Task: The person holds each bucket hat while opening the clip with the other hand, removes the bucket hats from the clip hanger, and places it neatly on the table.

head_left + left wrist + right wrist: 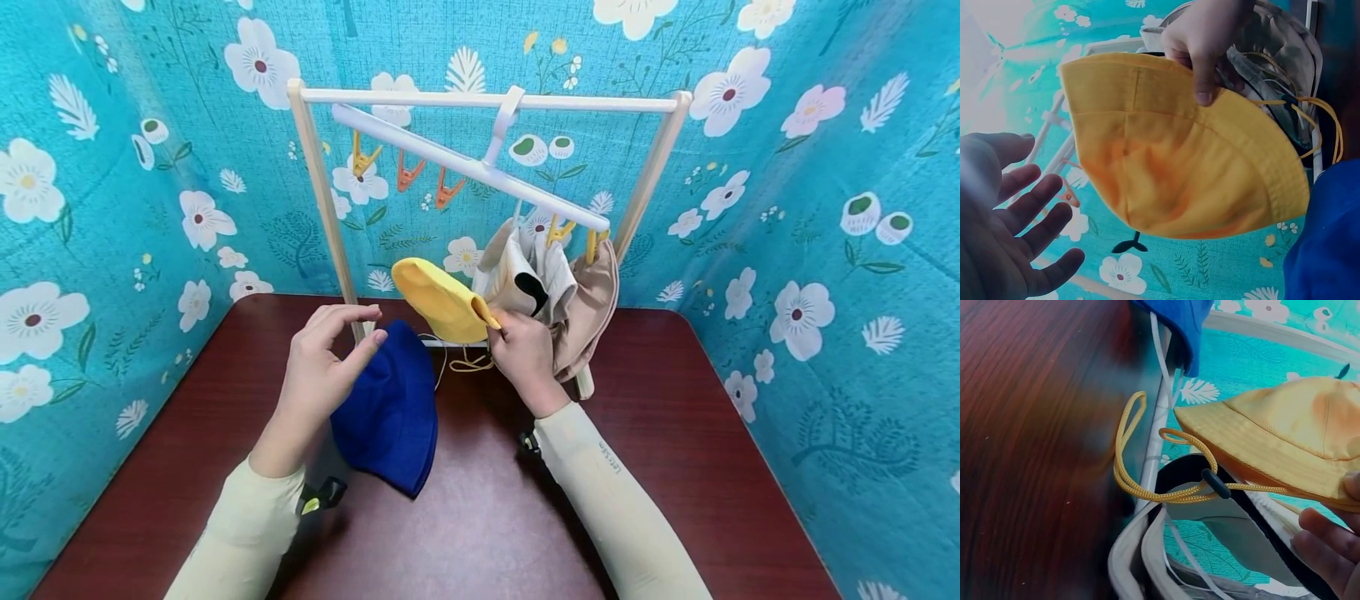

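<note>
A yellow bucket hat [438,300] is held in the air by my right hand [525,348], which pinches its brim between thumb and fingers. From that hat hangs a yellow drawstring cord [1124,472] with a dark toggle [1215,483]. My left hand [321,354] is apart from the yellow hat, its fingers spread and loosely bent with nothing in them, as the left wrist view shows. Below and beside it, a blue bucket hat [393,417] lies on the table. Light-coloured hats [517,271] and a beige hat [588,304] hang just behind my right hand.
A white hanger [450,158] tilts down to the right from a rack's top bar [420,97]. Toward its raised left end hang a yellow clip [363,158] and two orange clips [409,172]. Flowered blue cloth [847,250] surrounds the dark red table [480,533].
</note>
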`<action>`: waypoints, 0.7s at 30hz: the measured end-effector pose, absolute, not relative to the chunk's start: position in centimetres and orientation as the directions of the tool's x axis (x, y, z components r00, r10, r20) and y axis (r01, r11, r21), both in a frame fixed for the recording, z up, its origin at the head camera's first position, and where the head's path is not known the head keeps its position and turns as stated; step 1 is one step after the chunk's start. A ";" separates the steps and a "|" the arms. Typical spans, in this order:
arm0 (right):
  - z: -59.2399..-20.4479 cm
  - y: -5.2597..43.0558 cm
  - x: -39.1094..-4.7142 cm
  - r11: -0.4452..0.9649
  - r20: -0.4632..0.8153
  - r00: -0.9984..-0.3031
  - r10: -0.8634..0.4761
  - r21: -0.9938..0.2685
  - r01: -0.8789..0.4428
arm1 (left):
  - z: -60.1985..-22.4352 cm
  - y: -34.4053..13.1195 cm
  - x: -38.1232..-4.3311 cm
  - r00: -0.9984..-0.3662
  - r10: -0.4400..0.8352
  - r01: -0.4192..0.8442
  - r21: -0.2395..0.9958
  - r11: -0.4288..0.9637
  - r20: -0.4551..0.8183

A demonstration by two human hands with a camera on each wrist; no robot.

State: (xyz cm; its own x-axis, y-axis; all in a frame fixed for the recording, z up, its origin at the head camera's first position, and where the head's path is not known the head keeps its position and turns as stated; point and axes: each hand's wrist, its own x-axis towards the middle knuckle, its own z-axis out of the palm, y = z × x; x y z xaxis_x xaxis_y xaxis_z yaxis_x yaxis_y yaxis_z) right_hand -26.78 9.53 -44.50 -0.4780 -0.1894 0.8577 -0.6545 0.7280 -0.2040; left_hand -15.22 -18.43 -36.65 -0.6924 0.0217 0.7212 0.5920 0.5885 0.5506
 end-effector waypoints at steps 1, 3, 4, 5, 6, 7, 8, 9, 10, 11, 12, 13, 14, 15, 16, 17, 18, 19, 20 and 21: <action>-44.6 9.6 -26.8 0.729 0.855 -0.478 -0.199 -0.197 -0.656 | -36.6 -18.5 -15.2 -0.694 0.017 0.589 0.555 0.588 0.720; -44.7 9.7 -26.9 0.728 0.850 -0.480 -0.215 -0.188 -0.659 | -36.5 -18.6 -15.2 -0.695 0.006 0.586 0.561 0.585 0.719; -44.8 9.7 -26.9 0.729 0.847 -0.482 -0.224 -0.183 -0.660 | -36.5 -18.7 -15.2 -0.696 0.002 0.584 0.564 0.584 0.718; -44.8 9.7 -26.9 0.730 0.843 -0.486 -0.231 -0.180 -0.660 | -36.4 -18.8 -15.2 -0.696 -0.002 0.583 0.566 0.583 0.718; -44.9 9.7 -27.0 0.731 0.839 -0.488 -0.240 -0.175 -0.660 | -36.4 -18.9 -15.2 -0.696 -0.005 0.581 0.567 0.583 0.718; -44.9 9.7 -27.0 0.729 0.836 -0.488 -0.249 -0.170 -0.663 | -36.4 -19.0 -15.2 -0.696 -0.009 0.579 0.568 0.584 0.718; -44.9 9.7 -27.1 0.726 0.833 -0.489 -0.259 -0.166 -0.667 | -36.3 -19.1 -15.2 -0.696 -0.012 0.577 0.570 0.585 0.718; -44.9 9.7 -27.1 0.723 0.831 -0.486 -0.269 -0.159 -0.672 | -36.3 -19.1 -15.2 -0.698 -0.015 0.573 0.571 0.588 0.716; -44.9 9.7 -27.1 0.718 0.829 -0.484 -0.280 -0.153 -0.679 | -36.3 -19.2 -15.2 -0.700 -0.017 0.570 0.572 0.590 0.714; -44.9 9.7 -27.2 0.712 0.830 -0.478 -0.287 -0.149 -0.686 | -36.3 -19.2 -15.2 -0.701 -0.019 0.567 0.574 0.591 0.712; -45.0 9.7 -27.2 0.705 0.831 -0.472 -0.294 -0.144 -0.694 | -36.2 -19.3 -15.2 -0.704 -0.021 0.564 0.576 0.592 0.710; -45.0 9.7 -27.2 0.697 0.832 -0.467 -0.300 -0.143 -0.702 | -36.2 -19.3 -15.2 -0.706 -0.022 0.560 0.578 0.594 0.707; -45.1 9.7 -27.1 0.693 0.832 -0.464 -0.305 -0.140 -0.707 | -36.2 -19.3 -15.1 -0.709 -0.024 0.557 0.579 0.596 0.705; -45.2 9.7 -27.1 0.689 0.831 -0.460 -0.311 -0.136 -0.711 | -36.1 -19.3 -15.1 -0.711 -0.024 0.554 0.581 0.596 0.703; -45.2 9.7 -27.0 0.687 0.829 -0.461 -0.316 -0.135 -0.714 | -36.1 -19.4 -15.1 -0.713 -0.025 0.552 0.583 0.596 0.701; -45.3 9.8 -27.0 0.686 0.826 -0.463 -0.322 -0.133 -0.716 | -36.0 -19.4 -15.1 -0.715 -0.026 0.549 0.584 0.597 0.699; -45.4 9.8 -27.0 0.685 0.821 -0.466 -0.331 -0.131 -0.717 | -36.0 -19.4 -15.1 -0.717 -0.028 0.546 0.586 0.598 0.697; -45.5 9.8 -26.9 0.683 0.815 -0.470 -0.340 -0.129 -0.719 | -36.0 -19.5 -15.1 -0.719 -0.030 0.544 0.588 0.598 0.694; -45.5 9.9 -26.9 0.679 0.808 -0.472 -0.352 -0.127 -0.723 | -36.0 -19.5 -15.1 -0.720 -0.032 0.543 0.591 0.597 0.694; -45.6 9.9 -26.9 0.673 0.802 -0.473 -0.364 -0.125 -0.729 | -35.9 -19.6 -15.1 -0.721 -0.033 0.542 0.593 0.596 0.692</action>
